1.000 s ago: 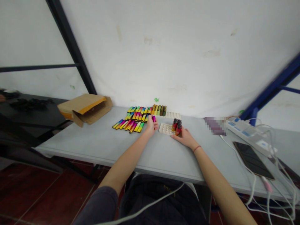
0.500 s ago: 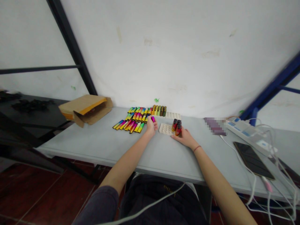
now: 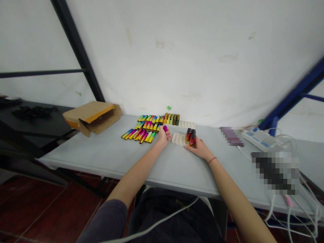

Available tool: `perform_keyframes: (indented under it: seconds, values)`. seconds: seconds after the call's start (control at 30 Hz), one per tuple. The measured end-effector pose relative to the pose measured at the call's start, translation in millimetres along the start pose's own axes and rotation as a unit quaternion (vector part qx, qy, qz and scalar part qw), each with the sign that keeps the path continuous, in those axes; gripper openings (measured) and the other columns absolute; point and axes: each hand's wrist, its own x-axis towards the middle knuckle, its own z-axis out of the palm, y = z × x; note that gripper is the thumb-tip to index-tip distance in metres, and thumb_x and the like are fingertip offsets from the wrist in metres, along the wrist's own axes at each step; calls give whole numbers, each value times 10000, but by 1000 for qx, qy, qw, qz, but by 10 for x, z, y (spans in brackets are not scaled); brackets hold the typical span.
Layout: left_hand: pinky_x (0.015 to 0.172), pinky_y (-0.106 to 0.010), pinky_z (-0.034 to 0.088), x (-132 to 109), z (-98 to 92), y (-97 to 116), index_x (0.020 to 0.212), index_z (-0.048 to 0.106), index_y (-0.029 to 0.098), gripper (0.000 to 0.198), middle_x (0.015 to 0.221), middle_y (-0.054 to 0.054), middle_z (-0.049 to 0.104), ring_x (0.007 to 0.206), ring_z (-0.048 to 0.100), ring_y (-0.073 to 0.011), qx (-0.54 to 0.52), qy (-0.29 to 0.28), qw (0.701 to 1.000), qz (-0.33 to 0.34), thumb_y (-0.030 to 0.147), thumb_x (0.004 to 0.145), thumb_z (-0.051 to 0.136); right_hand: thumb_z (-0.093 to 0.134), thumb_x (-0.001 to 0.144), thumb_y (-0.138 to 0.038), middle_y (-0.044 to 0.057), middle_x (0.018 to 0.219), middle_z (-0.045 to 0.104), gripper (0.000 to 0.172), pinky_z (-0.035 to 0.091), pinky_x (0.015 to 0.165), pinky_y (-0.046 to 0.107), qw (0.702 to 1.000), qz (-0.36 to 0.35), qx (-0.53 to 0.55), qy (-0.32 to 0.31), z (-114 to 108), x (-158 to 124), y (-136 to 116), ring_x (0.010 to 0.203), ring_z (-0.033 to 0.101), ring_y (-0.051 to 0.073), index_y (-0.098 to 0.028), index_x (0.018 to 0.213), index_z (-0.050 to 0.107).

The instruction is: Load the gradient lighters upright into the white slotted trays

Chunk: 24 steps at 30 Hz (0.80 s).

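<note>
Left hand [image 3: 165, 135] first, its grip curled closed around a purple tube [image 3: 165, 128], just left of the near tray [image 3: 177, 138]! Right hand [image 3: 199, 148] is at that tray's right end, its grip part-curled against dark red tubes [image 3: 192, 139]; how firmly, I can't tell. Looks only partly filled: red ones stand right, sockets show left. Farther back, gold-topped tubes [image 3: 171, 119] stand beside a far tray [image 3: 187, 124], while rainbow tubes [image 3: 144, 135] lie in rows, left. Cardboard box [image 3: 92, 116] far left, cables [image 3: 308, 195] right; neither seems in the way.
</note>
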Motion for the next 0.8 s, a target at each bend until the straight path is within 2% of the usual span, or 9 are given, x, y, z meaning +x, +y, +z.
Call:
perform_keyframes:
  seconds: [0.13,0.23,0.3,0.37,0.47,0.53,0.6,0.7,0.8]
  values:
    - [334,-190,159,19,-1,8,652,412,215,402,411,95,279,297,225,-63,-1,-37,999,-38,535,897,408,663,840,-486,130,1193,689,546,420,1008,500,1000,-5,3,5,-7,4,6,1060,651,302,-185,1270,511]
    - [351,-188,219,30,16,-28,697,423,219,365,443,90,334,318,275,-69,34,-53,998,-18,531,884,447,688,821,-506,129,1161,703,563,463,964,466,1000,-4,10,-6,-36,35,25,1037,662,300,-176,1248,528]
    - [381,-191,276,34,29,-66,731,426,223,300,495,77,417,358,348,-78,77,-51,995,30,472,870,520,709,806,-514,128,1128,714,564,487,922,445,1000,6,0,-14,-68,70,37,1016,668,302,-172,1225,550]
    - [449,-192,360,39,35,-101,763,466,219,235,588,49,516,460,467,-92,131,-49,984,111,395,853,593,724,794,-520,124,1108,720,565,495,891,439,999,26,-20,-19,-104,111,44,1003,670,306,-175,1213,566]
    - [641,-192,464,52,33,-130,812,589,202,105,790,-6,632,748,603,-122,204,-60,946,247,268,813,671,747,766,-545,120,1098,719,590,494,867,435,997,50,-44,-31,-144,157,38,1005,669,314,-183,1202,583]
    - [729,-199,476,54,26,-146,847,654,199,88,895,-26,669,871,615,-143,240,-85,923,288,217,778,707,756,750,-558,121,1103,717,617,487,883,448,997,55,-53,-29,-144,167,32,1034,660,327,-185,1210,585]
    - [753,-216,483,42,21,-176,886,688,200,142,926,-32,689,876,623,-155,267,-131,913,281,200,751,734,743,758,-565,125,1137,710,638,467,925,472,997,50,-62,-13,-118,159,33,1093,639,341,-184,1241,572]
    - [760,-246,499,4,16,-258,906,713,186,185,893,-41,704,815,636,-161,304,-214,898,236,195,727,760,701,788,-582,127,1166,703,621,435,972,489,997,37,-70,9,-62,131,47,1138,617,343,-186,1246,568]
    - [802,-273,511,-35,16,-338,919,737,184,204,931,-56,715,833,648,-175,348,-258,869,238,199,719,773,692,791,-587,119,1132,713,595,437,965,477,997,30,-64,14,-32,111,60,1094,633,328,-193,1224,583]
